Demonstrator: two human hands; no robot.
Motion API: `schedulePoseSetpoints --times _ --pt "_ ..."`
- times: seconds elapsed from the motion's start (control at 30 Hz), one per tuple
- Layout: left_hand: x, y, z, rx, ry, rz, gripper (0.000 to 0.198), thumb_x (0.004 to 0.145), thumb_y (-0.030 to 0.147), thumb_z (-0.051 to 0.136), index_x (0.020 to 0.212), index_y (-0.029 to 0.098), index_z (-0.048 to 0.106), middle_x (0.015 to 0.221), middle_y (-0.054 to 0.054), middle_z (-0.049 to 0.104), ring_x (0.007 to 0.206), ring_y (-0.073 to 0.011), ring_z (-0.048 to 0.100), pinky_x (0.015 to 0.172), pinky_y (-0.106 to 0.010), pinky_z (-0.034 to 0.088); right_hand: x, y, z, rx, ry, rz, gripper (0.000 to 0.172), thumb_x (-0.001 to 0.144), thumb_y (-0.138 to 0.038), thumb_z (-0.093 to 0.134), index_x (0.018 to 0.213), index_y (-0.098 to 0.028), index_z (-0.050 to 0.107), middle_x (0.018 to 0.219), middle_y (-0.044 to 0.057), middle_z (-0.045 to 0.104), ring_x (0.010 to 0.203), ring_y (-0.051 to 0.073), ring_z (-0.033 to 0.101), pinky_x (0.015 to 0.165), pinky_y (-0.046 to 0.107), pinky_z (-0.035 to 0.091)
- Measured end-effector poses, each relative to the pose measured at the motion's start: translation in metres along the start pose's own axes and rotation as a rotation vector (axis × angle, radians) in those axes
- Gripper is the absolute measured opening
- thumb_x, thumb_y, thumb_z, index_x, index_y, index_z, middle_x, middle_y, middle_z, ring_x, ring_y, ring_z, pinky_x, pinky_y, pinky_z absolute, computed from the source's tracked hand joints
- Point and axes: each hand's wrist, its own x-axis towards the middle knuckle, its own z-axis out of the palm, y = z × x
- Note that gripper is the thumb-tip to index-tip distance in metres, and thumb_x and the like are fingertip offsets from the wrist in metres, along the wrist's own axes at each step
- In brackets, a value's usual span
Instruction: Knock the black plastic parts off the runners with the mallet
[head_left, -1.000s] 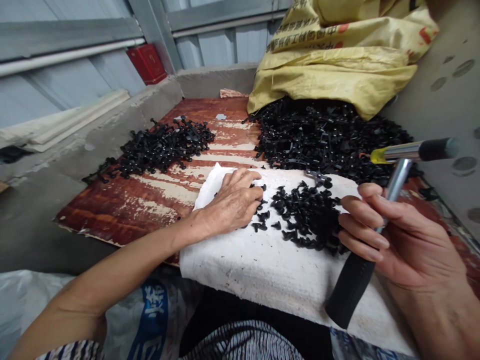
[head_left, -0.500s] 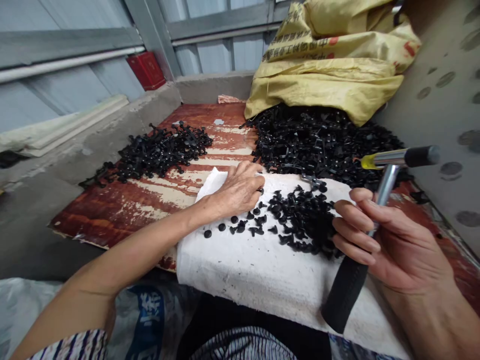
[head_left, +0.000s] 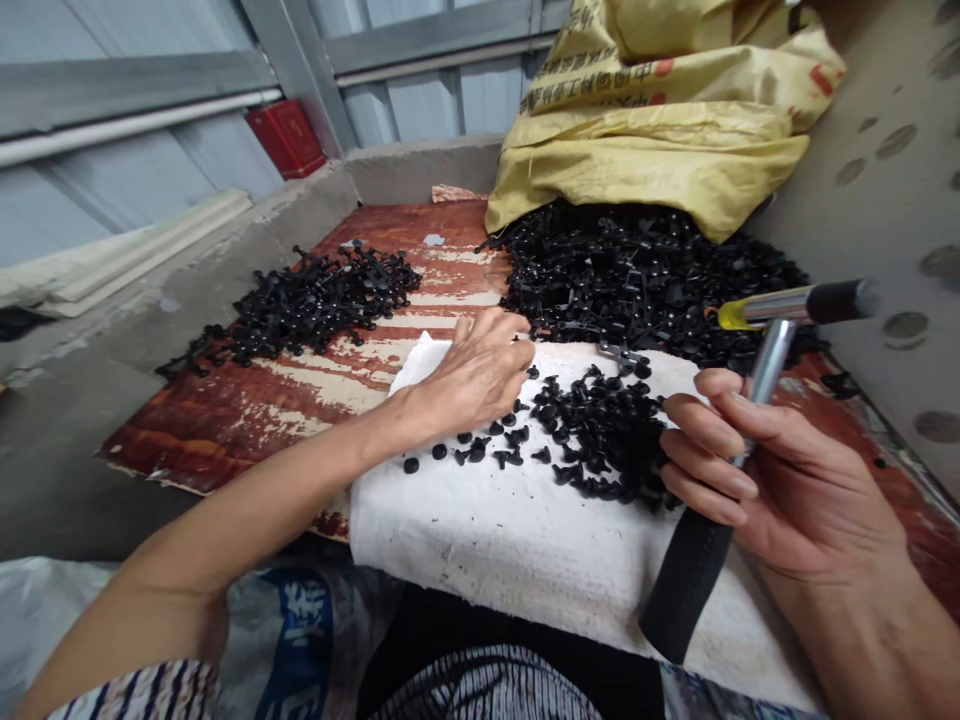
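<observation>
My right hand (head_left: pixel 787 470) is closed around a small hammer (head_left: pixel 771 362) with a metal shaft, a black grip, one yellow head end and one black. The hammer is held tilted above the right side of a white cloth (head_left: pixel 465 530). My left hand (head_left: pixel 487 365) rests over the cloth's far left edge with its fingers curled down; what they hold, if anything, is hidden. Beside it on the cloth lie small black mushroom-shaped plastic pieces (head_left: pixel 600 430), heaped toward the right, with several loose ones near my left wrist.
A large heap of black parts (head_left: pixel 600 270) spills from a yellow woven sack (head_left: pixel 660 150) at the back. A smaller black pile (head_left: pixel 322 300) sits left on the worn red board (head_left: pixel 300 400). A concrete ledge (head_left: pixel 300 205) borders the left, and a red box (head_left: pixel 286 138) stands on it.
My left hand has shifted slightly and its knuckles are a little more raised. The right hand holds the hammer in nearly the same place. The view has moved a little.
</observation>
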Motion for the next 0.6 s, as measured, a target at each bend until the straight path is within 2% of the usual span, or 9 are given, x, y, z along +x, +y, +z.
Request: schedulePoseSetpoints --times 0.13,0.23,0.33,0.6 --pt "-0.043 0.013 -0.006 0.014 0.025 -0.019 0.018 0.092 0.017 0.044 0.092 0.015 0.063 0.136 -0.014 0.052 0.131 -0.0314 0.038 0.104 -0.051 0.035 -0.001 0.001 0.001 0.012 -0.011 0.009 0.019 0.067 -0.023 0.082 0.068 -0.023 0.062 0.052 -0.008 0.043 0.037 0.005 0.022 0.029 0.015 0.033" --pt "-0.064 0.026 -0.004 0.036 0.004 -0.079 0.020 0.092 0.018 0.045 0.094 0.013 0.064 0.137 -0.017 0.051 0.133 -0.0361 0.036 0.105 -0.058 0.034 -0.001 0.000 0.001 0.007 -0.013 0.007 0.018 0.067 -0.022 0.082 0.069 -0.023 0.063 0.052 -0.008 0.044 0.037 0.005 0.023 0.028 0.015 0.033" --pt "-0.072 0.036 -0.002 0.002 0.015 -0.091 0.020 0.091 0.017 0.047 0.096 0.012 0.066 0.137 -0.018 0.052 0.134 -0.0380 0.035 0.106 -0.061 0.034 -0.002 -0.001 0.000 -0.003 -0.001 -0.004 0.019 0.067 -0.022 0.082 0.069 -0.023 0.063 0.052 -0.008 0.043 0.037 0.005 0.024 0.029 0.015 0.033" --pt "-0.087 0.047 -0.005 -0.047 0.015 -0.109 0.028 0.088 0.011 0.048 0.112 0.010 0.063 0.136 -0.018 0.053 0.133 -0.0368 0.039 0.107 -0.061 0.035 -0.002 -0.002 0.000 -0.017 0.013 -0.015 0.023 0.066 -0.022 0.082 0.066 -0.022 0.059 0.053 -0.009 0.039 0.038 0.005 0.020 0.029 0.015 0.031"
